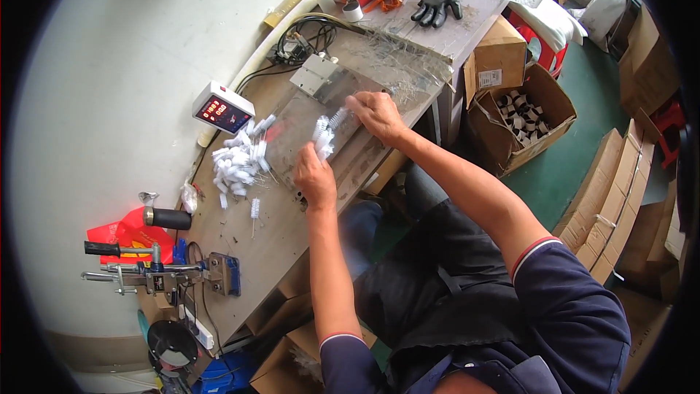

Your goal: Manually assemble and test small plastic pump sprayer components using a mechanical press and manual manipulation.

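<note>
My left hand [315,181] is closed round the lower end of a small bunch of white bristle brushes [322,140], which stands up past the fingertips. With pinched fingers, my right hand [378,115] grips the end of one bristle brush [337,118], whose bristles point toward the bunch and lie close against it. Both hands are above the worn workbench [288,168]. A heap of white bristle brushes [237,163] with thin wire stems lies left of my left hand. One loose brush [255,208] rests apart, nearer to me.
Behind my hands is a metal box [315,76] with cables. A display box [223,108] with red digits stands at the bench's left edge. A lever clamp [168,270] is at lower left. A black glove [437,7] lies at the back; a carton of short tubes [521,120] sits right.
</note>
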`<state>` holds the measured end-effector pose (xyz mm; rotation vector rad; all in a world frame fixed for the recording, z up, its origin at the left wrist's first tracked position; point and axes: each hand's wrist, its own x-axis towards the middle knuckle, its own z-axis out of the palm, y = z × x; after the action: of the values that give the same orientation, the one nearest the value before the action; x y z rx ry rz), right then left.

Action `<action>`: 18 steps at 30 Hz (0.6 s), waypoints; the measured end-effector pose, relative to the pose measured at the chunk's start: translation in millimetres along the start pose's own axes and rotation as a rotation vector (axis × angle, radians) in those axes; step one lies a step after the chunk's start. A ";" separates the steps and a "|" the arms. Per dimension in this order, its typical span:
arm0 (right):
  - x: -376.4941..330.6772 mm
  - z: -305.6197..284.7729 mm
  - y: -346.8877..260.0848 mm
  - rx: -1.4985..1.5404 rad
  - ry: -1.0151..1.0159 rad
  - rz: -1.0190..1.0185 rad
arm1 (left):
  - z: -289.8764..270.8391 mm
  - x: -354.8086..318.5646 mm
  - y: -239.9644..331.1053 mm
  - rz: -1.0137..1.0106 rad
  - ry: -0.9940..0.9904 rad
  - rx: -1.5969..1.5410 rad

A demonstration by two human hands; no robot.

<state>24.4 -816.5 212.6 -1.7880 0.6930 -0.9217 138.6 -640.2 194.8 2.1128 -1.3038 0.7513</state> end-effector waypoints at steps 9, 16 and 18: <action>-0.1 -11.7 -1.1 0.405 -0.264 0.135 | 3.4 0.9 1.1 0.111 0.031 -0.010; 1.3 -17.0 -1.4 0.456 -0.315 0.126 | -2.8 5.9 10.6 0.120 0.043 -0.023; 2.5 -16.5 -0.1 0.464 -0.314 0.108 | -1.0 7.7 13.1 0.124 0.047 -0.025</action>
<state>12.1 -826.7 217.3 -1.4206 0.3358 -0.6442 129.4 -649.3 202.9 1.9969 -1.4219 0.8271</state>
